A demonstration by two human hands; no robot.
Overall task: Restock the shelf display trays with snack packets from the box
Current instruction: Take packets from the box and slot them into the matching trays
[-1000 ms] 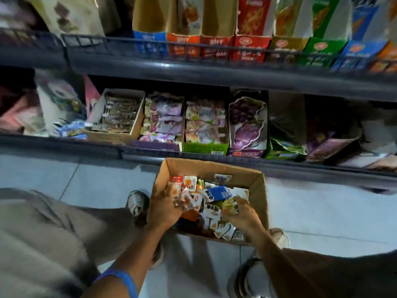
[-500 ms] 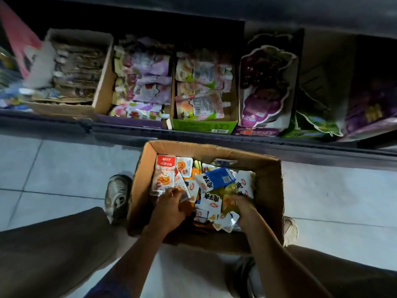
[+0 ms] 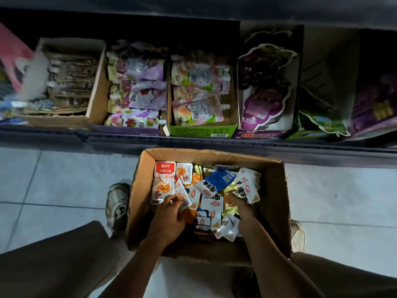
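An open cardboard box (image 3: 277,203) stands on the floor between my feet, full of small snack packets. My left hand (image 3: 169,216) is inside it and grips the lower edge of a stack of red-and-white packets (image 3: 163,183). My right hand (image 3: 241,207) is also in the box, its fingers curled on a white packet (image 3: 247,188). A blue-and-white packet (image 3: 216,182) lies on top between them. Display trays stand on the low shelf beyond: a brown tray (image 3: 97,87), a purple tray (image 3: 126,130), a green tray (image 3: 202,131) with pouches.
A grape-printed display carton (image 3: 266,87) and more purple and green cartons (image 3: 335,123) stand to the right on the shelf. The dark shelf rail (image 3: 214,143) runs just past the box. Pale floor tiles (image 3: 53,179) lie on both sides. My shoes (image 3: 117,203) flank the box.
The view has dropped from the upper shelves to the box and the lowest shelf. Both hands stayed in the box; the left one now holds the red-and-white packets fanned upright.
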